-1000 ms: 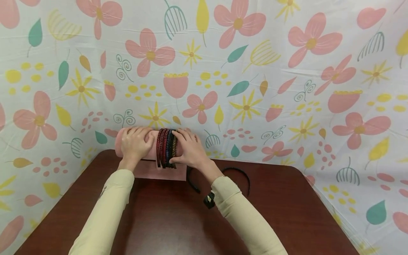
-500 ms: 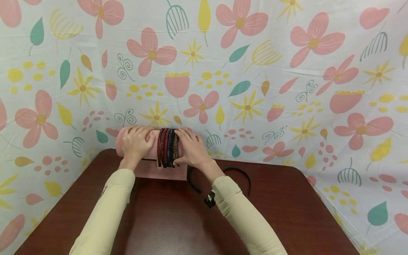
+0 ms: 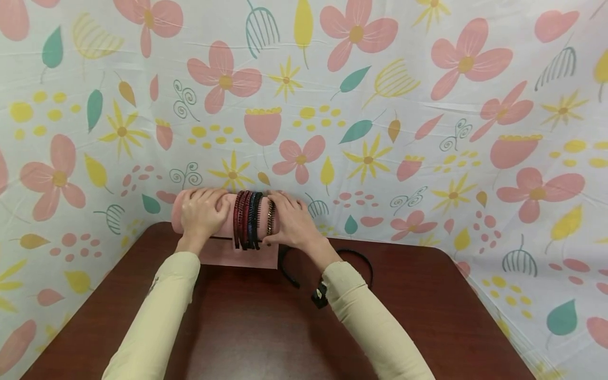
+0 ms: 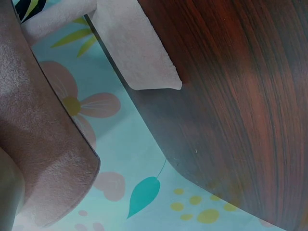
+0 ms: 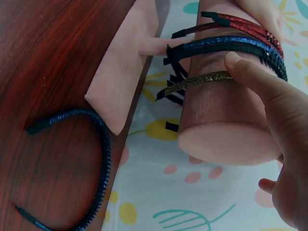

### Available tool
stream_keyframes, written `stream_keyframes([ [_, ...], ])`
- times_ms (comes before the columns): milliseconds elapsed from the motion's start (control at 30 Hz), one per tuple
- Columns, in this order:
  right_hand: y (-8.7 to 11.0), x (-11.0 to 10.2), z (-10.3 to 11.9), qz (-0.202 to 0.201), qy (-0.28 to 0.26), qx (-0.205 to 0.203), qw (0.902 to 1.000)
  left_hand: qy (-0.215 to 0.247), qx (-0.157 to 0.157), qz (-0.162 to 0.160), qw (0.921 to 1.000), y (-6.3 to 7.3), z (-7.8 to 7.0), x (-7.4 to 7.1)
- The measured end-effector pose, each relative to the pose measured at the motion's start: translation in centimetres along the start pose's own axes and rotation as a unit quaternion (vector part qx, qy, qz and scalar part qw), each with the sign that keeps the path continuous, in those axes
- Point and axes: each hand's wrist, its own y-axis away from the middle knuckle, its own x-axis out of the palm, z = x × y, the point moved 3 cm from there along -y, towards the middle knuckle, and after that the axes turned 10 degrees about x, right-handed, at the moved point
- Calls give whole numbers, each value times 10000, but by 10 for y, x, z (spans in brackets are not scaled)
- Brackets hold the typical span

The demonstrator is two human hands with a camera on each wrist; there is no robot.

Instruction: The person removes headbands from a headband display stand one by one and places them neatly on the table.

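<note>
A pink padded headband stand [image 5: 228,139] has a horizontal roll over a flat base [image 3: 247,257]. My left hand [image 3: 201,214] grips the roll's left part, fingers over its top; the left wrist view shows only a sliver of that hand. Red headbands [image 3: 240,219] and blue and dark headbands [image 3: 254,219] sit close together around the middle of the roll. Right of them, across a gap, is a gold headband [image 5: 202,81]. My right hand [image 3: 296,221] holds it, the thumb pressing its front strand; the other fingertips are mostly hidden behind the roll.
A loose blue headband [image 5: 103,154] lies on the dark wooden table [image 3: 256,327], right of the stand and partly behind my right forearm. Patterned cloth [image 3: 304,105] hangs close behind the roll. A small black device [image 3: 320,295] is at my right wrist.
My right hand has slid right along the roll with the gold headband, opening a gap from the dark and blue ones. My left hand has stayed in place.
</note>
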Motion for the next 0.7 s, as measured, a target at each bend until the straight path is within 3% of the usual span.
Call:
stream_keyframes([
  [367,7,-5,-15,-26,-123,-20,9999,47,-62,38,10000,0,0,-2],
  [700,17,-8,-30,-12,-367,219,9991,19,-75,20,10000,1,2,1],
])
